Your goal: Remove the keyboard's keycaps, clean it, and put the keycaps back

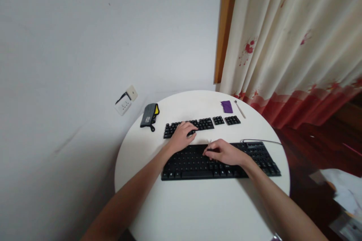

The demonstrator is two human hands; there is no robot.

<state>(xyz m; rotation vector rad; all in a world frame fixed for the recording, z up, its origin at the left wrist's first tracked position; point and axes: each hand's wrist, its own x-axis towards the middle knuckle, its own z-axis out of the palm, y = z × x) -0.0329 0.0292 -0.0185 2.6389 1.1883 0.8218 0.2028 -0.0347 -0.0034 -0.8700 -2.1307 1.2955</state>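
A black keyboard (pixel 195 174) lies across the round white table; the upper part of its main key area looks bare of keycaps, while the bottom row and the right-hand keys have theirs. Behind it, loose black keycaps (pixel 206 124) are laid out in blocks. My left hand (pixel 182 134) reaches over the left block, fingers bent, with a black keycap (pixel 191 132) at its thumb and fingertips. Over the middle of the keyboard my right hand (pixel 224 151) is closed in a pinch. Something small and dark, with a thin pale end, shows at its fingertips; its kind is unclear.
A grey pouch (pixel 148 115) with a yellow patch lies at the table's left back. Toward the right back are a purple cloth (pixel 226 106) and a thin brush-like stick (pixel 240 109). The keyboard's cable (pixel 263 140) runs right. Wall and curtain (pixel 254 45) stand behind.
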